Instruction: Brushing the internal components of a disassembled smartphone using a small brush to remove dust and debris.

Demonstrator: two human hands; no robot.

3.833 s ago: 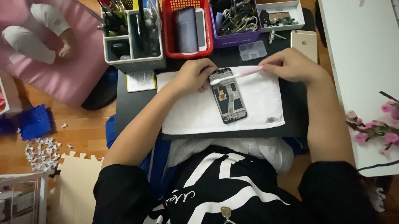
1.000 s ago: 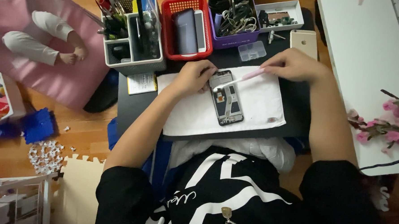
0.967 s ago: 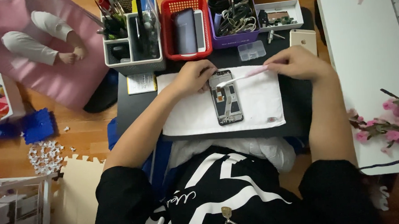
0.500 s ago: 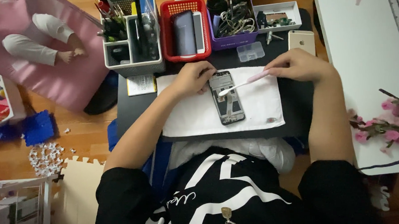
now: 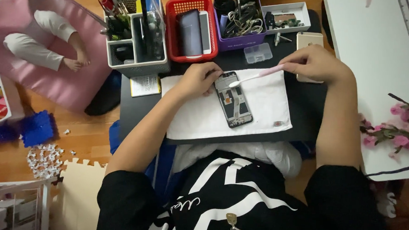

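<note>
— Where is the brushing standing?
— The opened phone (image 5: 233, 99) is lying on the white towel (image 5: 264, 108); the left hand (image 5: 197, 79) is pinching its top edge, the right hand (image 5: 313, 63) is gripping the pink toothbrush (image 5: 254, 76), bristles touching the top; the lower part looks unbrushed.

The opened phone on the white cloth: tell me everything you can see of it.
The opened phone is a slim dark rectangle lying flat with its back cover off, showing dark inner parts and small orange-brown patches. It rests on the white cloth, its long axis running away from the person, slightly tilted. The left hand steadies its far left corner. The head of a pink toothbrush, held by the right hand, touches its far end.
</note>
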